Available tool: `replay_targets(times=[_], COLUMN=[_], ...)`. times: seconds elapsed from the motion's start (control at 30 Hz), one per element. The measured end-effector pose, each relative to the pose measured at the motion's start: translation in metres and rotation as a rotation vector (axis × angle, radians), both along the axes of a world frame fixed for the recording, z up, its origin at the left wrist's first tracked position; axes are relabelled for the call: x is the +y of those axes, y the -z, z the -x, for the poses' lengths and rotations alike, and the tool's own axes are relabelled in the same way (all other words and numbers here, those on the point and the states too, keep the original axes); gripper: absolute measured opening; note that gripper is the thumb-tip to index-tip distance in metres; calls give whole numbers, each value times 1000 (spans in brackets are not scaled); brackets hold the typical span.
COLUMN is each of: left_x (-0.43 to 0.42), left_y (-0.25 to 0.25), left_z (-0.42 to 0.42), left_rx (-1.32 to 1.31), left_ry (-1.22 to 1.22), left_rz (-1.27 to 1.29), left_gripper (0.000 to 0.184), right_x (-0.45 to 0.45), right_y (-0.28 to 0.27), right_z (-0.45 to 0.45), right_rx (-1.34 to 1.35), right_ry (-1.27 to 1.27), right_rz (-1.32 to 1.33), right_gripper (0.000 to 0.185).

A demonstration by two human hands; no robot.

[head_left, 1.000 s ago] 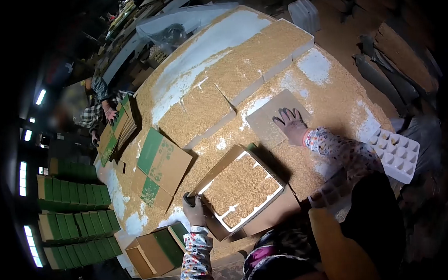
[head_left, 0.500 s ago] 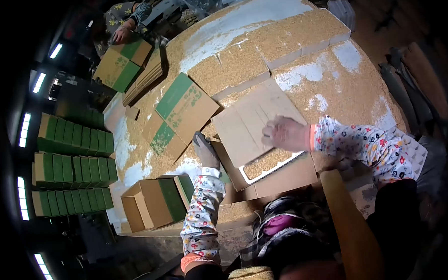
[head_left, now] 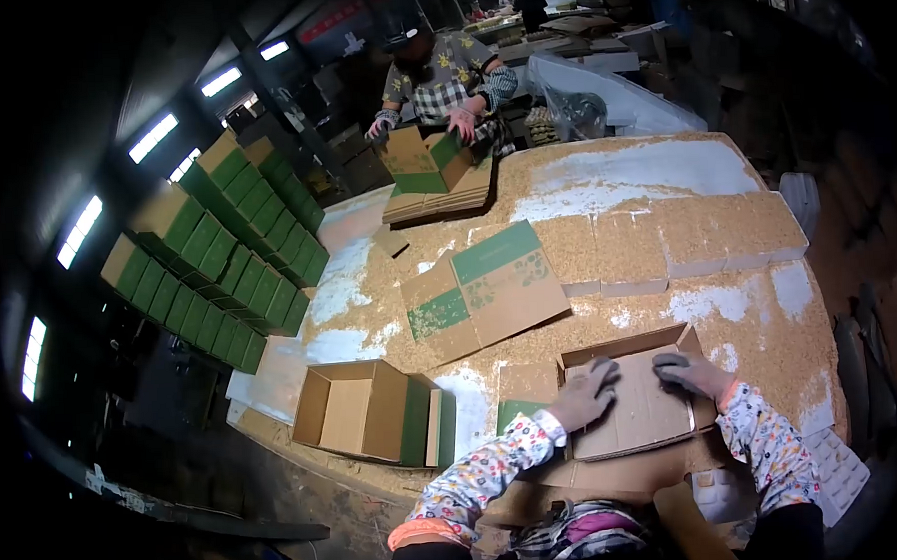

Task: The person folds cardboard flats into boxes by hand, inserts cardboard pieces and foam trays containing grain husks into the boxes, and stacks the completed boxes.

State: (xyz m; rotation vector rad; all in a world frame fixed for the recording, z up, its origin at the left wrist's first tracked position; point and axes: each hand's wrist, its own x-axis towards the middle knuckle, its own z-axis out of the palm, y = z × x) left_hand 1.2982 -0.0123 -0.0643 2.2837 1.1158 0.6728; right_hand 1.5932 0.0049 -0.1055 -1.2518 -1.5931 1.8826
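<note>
An open cardboard box (head_left: 624, 348) lies in front of me, its near flap (head_left: 617, 475) folded out towards my body. Inside it rests a flat cardboard sheet (head_left: 642, 408). My left hand (head_left: 586, 396), in a greyish glove, lies on the sheet's left part with fingers stretched out. On the right, my right hand (head_left: 695, 373) touches the sheet near the box's right wall, fingers apart and slightly bent. Whatever lies beneath the sheet is hidden.
A flattened green-printed carton (head_left: 504, 288) lies beyond the box. An upright open box (head_left: 349, 409) stands left. Grain-like material covers much of the table (head_left: 624, 167). A co-worker (head_left: 445, 85) handles a carton (head_left: 423, 161) across it. Green boxes (head_left: 232, 239) are stacked far left.
The cardboard sheet went from tilted over a white tray of grain-like material to flat inside the box. My left hand moved from the box's side onto the sheet. The view swung up.
</note>
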Motion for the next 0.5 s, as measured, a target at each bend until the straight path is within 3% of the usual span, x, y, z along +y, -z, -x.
replay_targets(times=[0.03,0.07,0.1,0.13,0.17,0.2,0.23,0.27,0.3,0.37,0.4,0.43,0.47,0.5], left_x=[6,13,10,1,-9,-23,-39,-44,-41,-47,-53,-46,-44,-45], left_y=[2,0,2,10,32,59,81,91,80,56,52,58,63,58], left_z=[22,40,47,46,28,4,-10,-20,-26,-18,-12,-2,6,10], left_rx=[-38,-80,-263,-452,-376,-296,-222,-151,-199,-290,-331,-365,-394,-210], left_ry=[-209,-416,-571,-721,-799,-878,-851,-819,-821,-808,-793,-744,-697,-736], left_rz=[-107,-225,61,358,554,757,628,494,562,644,664,613,569,576], left_gripper=[49,51,54,57,63,69,75,81,81,80,80,79,77,70], right_x=[-4,-1,2,2,-3,10,21,16,10,4,-2,-9,-26,-41], right_y=[-16,-18,-20,-2,19,65,134,93,45,98,97,95,57,35], right_z=[-22,-39,-55,-68,-81,-84,-77,-53,-25,-16,-16,-15,2,13], right_rx=[-99,-75,-54,79,207,-101,-405,-454,-503,-234,-105,29,169,303], right_ry=[166,261,354,352,337,151,30,13,-6,201,301,391,481,564], right_rz=[-306,-357,-410,-198,28,25,-138,-84,-29,-170,-169,-175,-115,-40], right_gripper=[67,66,65,65,66,78,96,99,101,88,80,72,64,55])
